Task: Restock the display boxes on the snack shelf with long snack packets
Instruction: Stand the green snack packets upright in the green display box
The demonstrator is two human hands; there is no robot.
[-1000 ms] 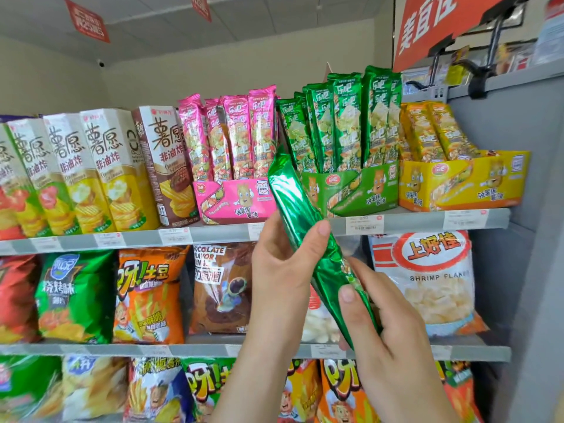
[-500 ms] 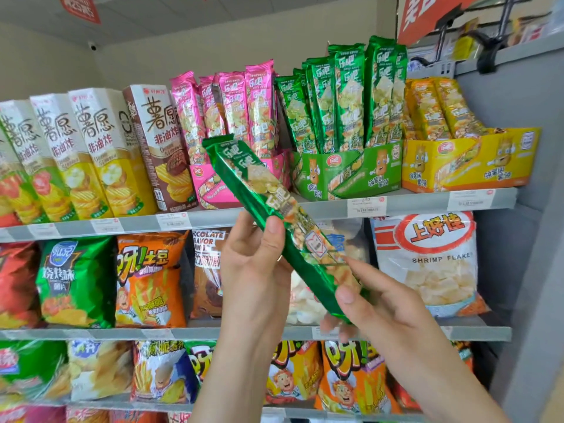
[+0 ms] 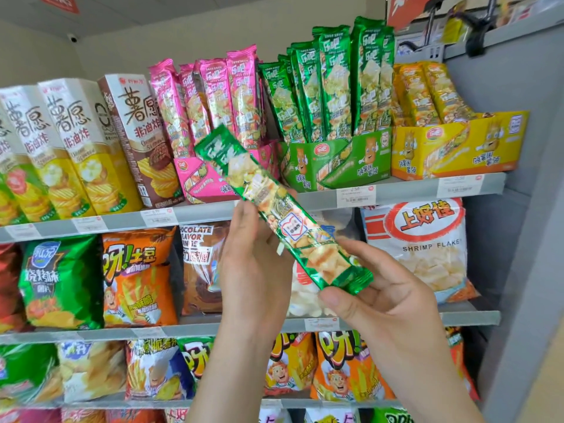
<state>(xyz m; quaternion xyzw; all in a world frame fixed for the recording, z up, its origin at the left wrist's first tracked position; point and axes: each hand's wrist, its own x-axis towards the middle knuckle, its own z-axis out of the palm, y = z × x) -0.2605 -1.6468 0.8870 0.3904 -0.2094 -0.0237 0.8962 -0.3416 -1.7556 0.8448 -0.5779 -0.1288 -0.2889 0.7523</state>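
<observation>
Left grip clasps the green snack packet mid-length and right grip pinches its lower end, tilted before the shelf. Shoved in carelessly, it could topple packets crowding the green display box.

The long snack packet is shiny green, printed with pale chips and a white heart badge. On the grey shelf stand a pink display box, a green display box and a yellow display box.

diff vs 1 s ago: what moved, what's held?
The packet was flipped: its plain back faced the camera, now the printed front does, and its top has tipped leftward. The left hand and right hand kept holding it. The green box is unchanged.
</observation>
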